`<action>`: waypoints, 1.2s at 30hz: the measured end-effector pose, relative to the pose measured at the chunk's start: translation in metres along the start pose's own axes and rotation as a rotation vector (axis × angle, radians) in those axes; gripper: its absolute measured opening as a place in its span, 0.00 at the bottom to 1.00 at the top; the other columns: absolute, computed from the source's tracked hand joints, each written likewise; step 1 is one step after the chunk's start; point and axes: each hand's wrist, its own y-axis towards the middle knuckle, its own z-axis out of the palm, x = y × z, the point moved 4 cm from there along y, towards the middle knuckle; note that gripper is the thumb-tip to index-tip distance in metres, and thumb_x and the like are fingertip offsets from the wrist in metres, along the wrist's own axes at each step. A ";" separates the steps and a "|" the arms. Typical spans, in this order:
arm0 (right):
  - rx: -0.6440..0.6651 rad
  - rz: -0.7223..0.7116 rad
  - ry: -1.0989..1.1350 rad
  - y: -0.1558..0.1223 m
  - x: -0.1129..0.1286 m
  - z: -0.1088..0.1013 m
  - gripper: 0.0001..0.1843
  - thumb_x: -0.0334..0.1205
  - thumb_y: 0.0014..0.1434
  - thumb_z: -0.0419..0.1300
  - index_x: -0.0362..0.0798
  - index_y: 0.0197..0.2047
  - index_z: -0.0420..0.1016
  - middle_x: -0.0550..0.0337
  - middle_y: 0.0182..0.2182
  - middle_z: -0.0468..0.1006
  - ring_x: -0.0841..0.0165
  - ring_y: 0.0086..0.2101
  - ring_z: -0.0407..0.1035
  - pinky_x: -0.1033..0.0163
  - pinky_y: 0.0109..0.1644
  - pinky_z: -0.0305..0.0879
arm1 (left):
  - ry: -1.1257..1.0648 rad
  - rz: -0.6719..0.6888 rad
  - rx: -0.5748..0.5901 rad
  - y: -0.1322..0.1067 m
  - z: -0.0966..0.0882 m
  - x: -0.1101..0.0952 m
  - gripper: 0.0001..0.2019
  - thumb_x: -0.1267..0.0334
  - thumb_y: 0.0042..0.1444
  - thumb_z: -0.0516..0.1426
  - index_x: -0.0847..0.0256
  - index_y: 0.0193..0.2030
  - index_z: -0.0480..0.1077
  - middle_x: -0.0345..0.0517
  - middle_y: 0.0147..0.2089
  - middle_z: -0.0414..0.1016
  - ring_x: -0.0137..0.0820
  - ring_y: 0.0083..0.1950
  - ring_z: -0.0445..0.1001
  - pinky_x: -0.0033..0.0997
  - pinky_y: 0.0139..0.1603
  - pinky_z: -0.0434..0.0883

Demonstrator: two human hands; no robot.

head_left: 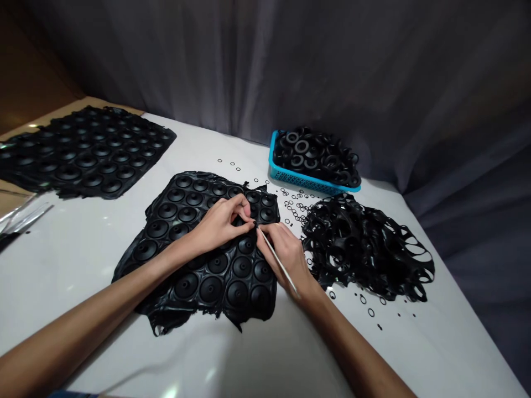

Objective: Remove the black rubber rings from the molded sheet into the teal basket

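One black moulded sheet (218, 263), dial centre; your left hand (226, 221) at its two o'clock, fingers narrowed, contents I cannot tell; your right hand (286, 249), three o'clock, holding one thin pale tool (277, 258), which, slipping, could nick a disc (237, 293).

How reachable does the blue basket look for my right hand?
Probably yes: mainly small rings lie between your right hand and the basket, though that hand holds a thin white stick.
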 end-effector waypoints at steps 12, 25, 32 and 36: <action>0.111 -0.099 -0.243 0.007 0.006 0.005 0.15 0.37 0.78 0.47 0.48 0.47 0.75 0.51 0.38 0.79 0.59 0.41 0.72 0.56 0.43 0.70 | 0.022 0.030 0.018 0.000 0.000 0.002 0.09 0.60 0.63 0.63 0.57 0.40 0.65 0.37 0.34 0.84 0.29 0.28 0.68 0.32 0.36 0.62; -0.020 -0.028 -0.150 0.004 0.003 0.011 0.17 0.36 0.78 0.45 0.47 0.50 0.75 0.49 0.40 0.80 0.59 0.41 0.75 0.53 0.47 0.74 | 0.091 0.071 0.016 0.000 0.005 0.004 0.08 0.58 0.65 0.61 0.57 0.42 0.67 0.36 0.35 0.84 0.29 0.28 0.67 0.34 0.41 0.64; -0.026 -0.013 -0.178 0.003 0.002 0.012 0.17 0.35 0.78 0.44 0.47 0.50 0.75 0.49 0.40 0.80 0.60 0.39 0.76 0.55 0.44 0.73 | 0.060 0.070 0.036 -0.001 0.006 0.003 0.08 0.57 0.67 0.59 0.56 0.43 0.66 0.36 0.36 0.83 0.30 0.29 0.66 0.34 0.41 0.63; -0.030 0.015 -0.168 0.003 0.001 0.014 0.18 0.35 0.78 0.44 0.47 0.48 0.75 0.49 0.39 0.80 0.60 0.38 0.76 0.56 0.42 0.73 | 0.076 0.067 0.035 -0.001 0.005 0.001 0.08 0.55 0.67 0.58 0.56 0.42 0.66 0.37 0.36 0.83 0.30 0.29 0.67 0.35 0.42 0.64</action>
